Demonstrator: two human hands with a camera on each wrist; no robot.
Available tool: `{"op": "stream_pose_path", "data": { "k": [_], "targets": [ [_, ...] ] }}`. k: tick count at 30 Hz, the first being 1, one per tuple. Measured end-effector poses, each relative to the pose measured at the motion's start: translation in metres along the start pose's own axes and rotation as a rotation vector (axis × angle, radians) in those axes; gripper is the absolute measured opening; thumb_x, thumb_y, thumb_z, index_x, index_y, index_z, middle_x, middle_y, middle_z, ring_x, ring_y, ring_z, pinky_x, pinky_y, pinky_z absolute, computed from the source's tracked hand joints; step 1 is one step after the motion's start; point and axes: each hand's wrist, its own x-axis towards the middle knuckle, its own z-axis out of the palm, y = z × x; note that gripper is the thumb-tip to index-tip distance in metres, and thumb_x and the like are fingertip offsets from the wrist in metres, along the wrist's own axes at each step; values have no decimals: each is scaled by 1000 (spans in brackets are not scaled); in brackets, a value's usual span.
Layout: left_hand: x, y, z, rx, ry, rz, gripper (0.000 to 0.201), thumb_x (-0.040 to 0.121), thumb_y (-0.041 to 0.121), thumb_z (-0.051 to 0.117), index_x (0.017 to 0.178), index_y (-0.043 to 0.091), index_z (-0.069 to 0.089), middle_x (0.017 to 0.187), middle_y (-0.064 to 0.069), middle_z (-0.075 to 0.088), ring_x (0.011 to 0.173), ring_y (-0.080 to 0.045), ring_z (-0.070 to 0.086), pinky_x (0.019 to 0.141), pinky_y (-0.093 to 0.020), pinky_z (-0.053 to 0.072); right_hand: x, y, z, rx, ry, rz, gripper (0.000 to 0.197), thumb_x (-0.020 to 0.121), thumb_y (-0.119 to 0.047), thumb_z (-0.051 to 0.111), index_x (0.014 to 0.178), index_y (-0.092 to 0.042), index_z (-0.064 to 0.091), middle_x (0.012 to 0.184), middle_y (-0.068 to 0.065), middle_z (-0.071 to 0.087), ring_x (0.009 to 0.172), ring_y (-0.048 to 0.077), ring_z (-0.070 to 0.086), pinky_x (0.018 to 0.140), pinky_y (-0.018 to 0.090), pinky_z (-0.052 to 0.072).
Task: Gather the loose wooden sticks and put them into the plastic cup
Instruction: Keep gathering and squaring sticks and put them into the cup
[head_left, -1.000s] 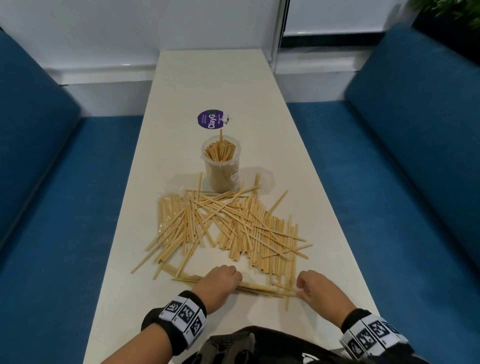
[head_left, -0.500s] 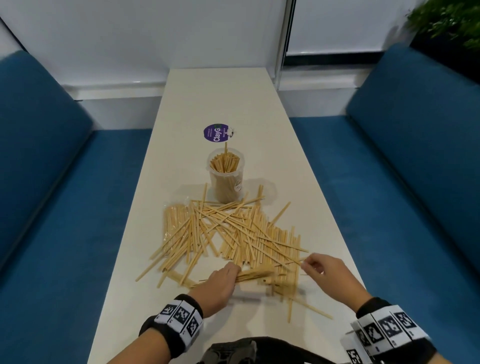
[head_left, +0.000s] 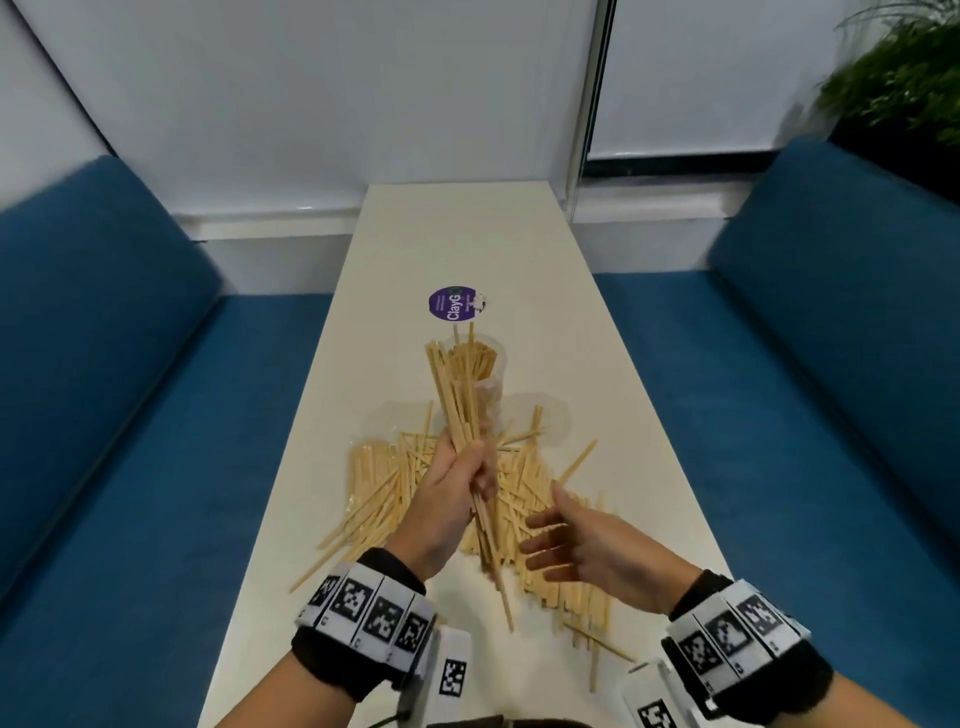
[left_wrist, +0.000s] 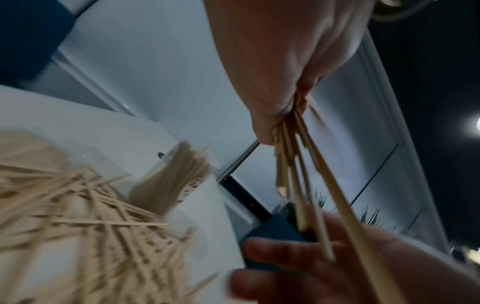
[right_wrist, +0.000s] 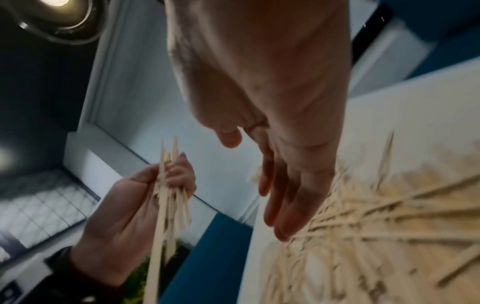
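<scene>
Head view, near to far. Right hand (head_left: 587, 540), nearest: palm turned toward the other hand, fingers straight and spread, holding nothing, poised just beside the lower ends of the raised bundle. Left hand (head_left: 452, 493): fingers curled tight round a bundle of sticks (head_left: 462, 405), gripped near its middle and lifted clear of the table (head_left: 467, 228); the bundle is tilted, fanning above the fist, and its lower ends are staggered, with 1 stick reaching well below the rest. Under and around both hands: the loose wooden sticks (head_left: 524, 499), a large criss-crossed heap on the tabletop, most of the task's material by the look of it. Beyond the heap: the plastic cup (head_left: 491, 374), clear, upright, already crowded with standing sticks and partly hidden behind the bundle. Farther still: a round purple sticker (head_left: 453, 305).

Likely faults. (1) The uneven ends suggest the long stick could slide out of the fist unless squared up first. (2) The splayed tips may catch the rim or the sticks already inside, shedding some onto the table. (3) A light cup packed with tall sticks could tip if the bundle is pushed in at an angle.
</scene>
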Motion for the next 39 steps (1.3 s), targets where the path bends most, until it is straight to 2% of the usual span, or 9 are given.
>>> {"op": "stream_pose_path", "data": {
  "k": [4,9,14,18,23,29,34,36,39],
  "targets": [
    [5,14,11,-221,55,78,20,99,26,33,94,16,50,59,7,36,48,-4,33,50,-17,33,4,-5,14,89,-69,154,51,95,-52,37,100,-5,55,91,18,66,79,30,65,71,36,52],
    [11,10,17,-49,144,216,20,93,35,37,96,18,48,54,14,38,49,-4,30,48,-16,30,7,-6,25,280,-129,266,49,96,-47,39,98,0,55,92,28,66,78,37,69,66,36,60],
    [12,-7,16,70,291,192,47,90,44,37,110,2,44,56,5,36,50,-7,35,54,-21,35,7,-12,36,184,-115,112,36,101,-29,38,99,-3,62,89,17,65,78,28,65,85,37,53],
    [13,-5,9,-63,398,180,27,95,35,38,85,11,38,56,4,33,43,-4,34,49,-19,36,6,-15,36,39,-155,0,23,100,-24,40,102,-12,59,88,9,64,77,20,61,76,32,51],
    [15,-13,10,-106,510,137,22,97,32,40,96,10,42,60,2,33,46,-6,34,44,-14,34,4,-15,42,68,-193,-54,18,100,-14,41,91,-9,57,78,10,60,67,17,60,64,25,52],
    [15,-17,11,-5,500,105,18,98,36,34,99,20,42,97,4,60,95,-14,59,77,-22,43,3,-17,44,-295,-104,-167,27,102,-12,36,120,-10,54,78,3,60,58,7,54,52,17,44],
    [16,-16,13,19,487,127,18,99,23,39,112,16,29,78,-5,57,62,-6,61,59,-17,51,5,-23,46,-339,-52,-208,26,101,-15,37,115,-11,59,76,2,59,58,6,50,49,17,39],
    [19,-13,13,56,530,158,38,97,25,43,128,26,20,95,-18,59,82,-19,65,70,-33,56,7,-25,43,-277,-46,-185,24,101,-19,39,105,-11,61,79,5,61,60,9,54,53,19,43],
    [19,3,13,68,554,256,53,97,22,45,132,46,14,135,-29,42,121,-46,44,100,-58,40,10,-26,36,-155,-25,-39,31,100,-30,39,108,-7,59,84,10,65,68,17,61,64,25,51]
  ]
}}
